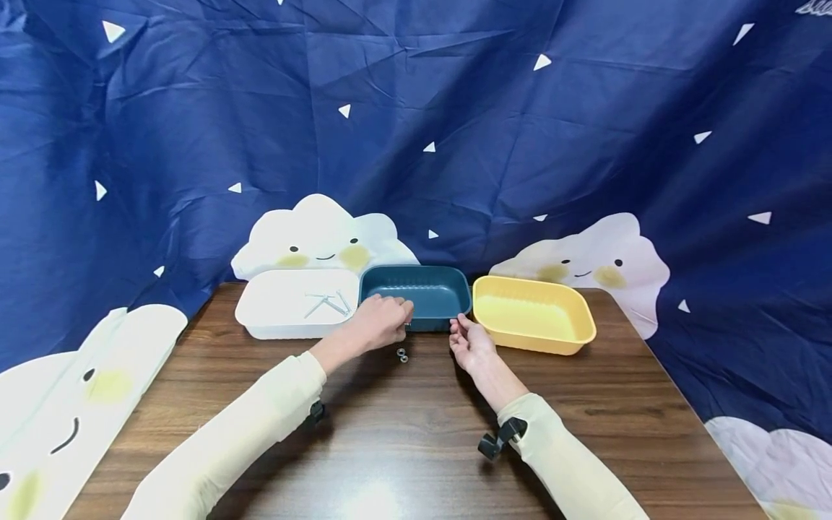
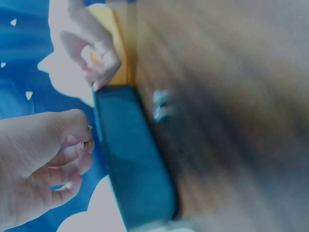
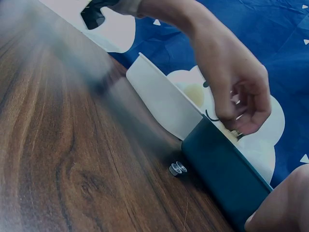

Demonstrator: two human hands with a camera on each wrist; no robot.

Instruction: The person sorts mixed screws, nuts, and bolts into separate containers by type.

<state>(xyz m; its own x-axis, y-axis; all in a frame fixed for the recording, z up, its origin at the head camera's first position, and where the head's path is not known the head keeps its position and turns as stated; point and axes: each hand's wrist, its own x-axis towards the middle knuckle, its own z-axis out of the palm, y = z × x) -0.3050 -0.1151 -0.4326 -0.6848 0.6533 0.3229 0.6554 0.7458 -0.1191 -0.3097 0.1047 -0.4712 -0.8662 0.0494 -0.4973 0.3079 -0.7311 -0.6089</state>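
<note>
My left hand (image 1: 383, 321) is above the front rim of a dark teal bin (image 1: 425, 318). Between its thumb and fingers it pinches a small brassy metal piece (image 3: 235, 134), too small to name exactly. My right hand (image 1: 473, 347) is at the bin's right front corner, where its fingers (image 2: 99, 79) grip the rim. On the table, just in front of the teal bin, lie two shiny metal nuts (image 1: 402, 355), close together; the left wrist view blurs them.
A white bin (image 1: 279, 332) with several long metal bolts (image 1: 328, 302) in it stands left of the teal one. To the right is a yellow bin (image 1: 533, 341). The wooden table (image 1: 416, 433) ends at a blue curtain (image 1: 416, 108) with cloud prints.
</note>
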